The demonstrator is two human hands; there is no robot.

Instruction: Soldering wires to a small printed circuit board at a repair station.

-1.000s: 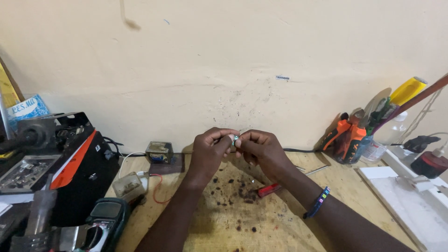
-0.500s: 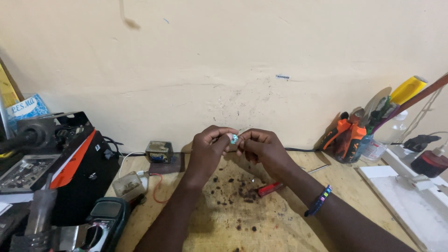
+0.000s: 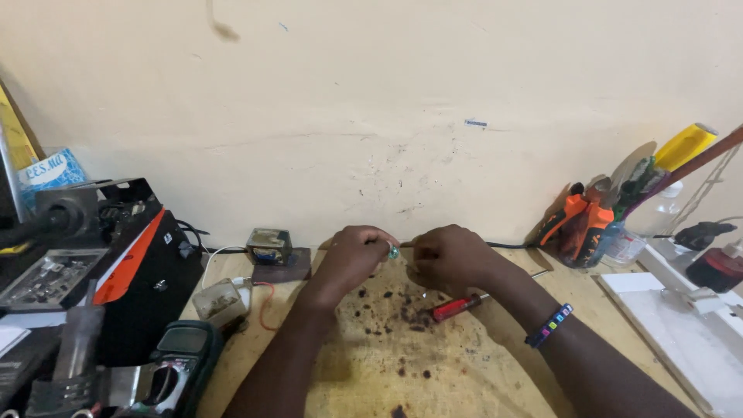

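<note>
Nearest you at the counter's [image 3: 480, 387] left front corner lies a dark green multimeter [image 3: 179, 364], with a black and orange case [image 3: 131, 271] behind it along the left edge, kept clear of the stained patch of wood in the middle where your 2 forearms reach forward. Your beaded wristband [image 3: 549, 325] sits on the right wrist. Just under your right hand [image 3: 453, 259] a red-handled screwdriver [image 3: 457, 308] lies flat on the counter, close enough to grab, as it looks. Your left hand [image 3: 352, 255] is curled, thumb and fingertips pinching a small pale green part [image 3: 394, 251]; your right hand is also closed, its fingertips meeting the same part from the other side, so both hands grasp it together and hold it raised just above the counter's middle toward the back edge, probably so each hand can steady or turn 1 end. What exactly the part is cannot be told at this size. To the left of your hands, near the back edge, a small transformer [image 3: 269, 246] rests on a dark plate, with a clear plastic box [image 3: 219, 298] in front of it. At the right back corner, a cup of orange-handled tools [image 3: 584, 220] stands against the wall [image 3: 371, 101].
</note>
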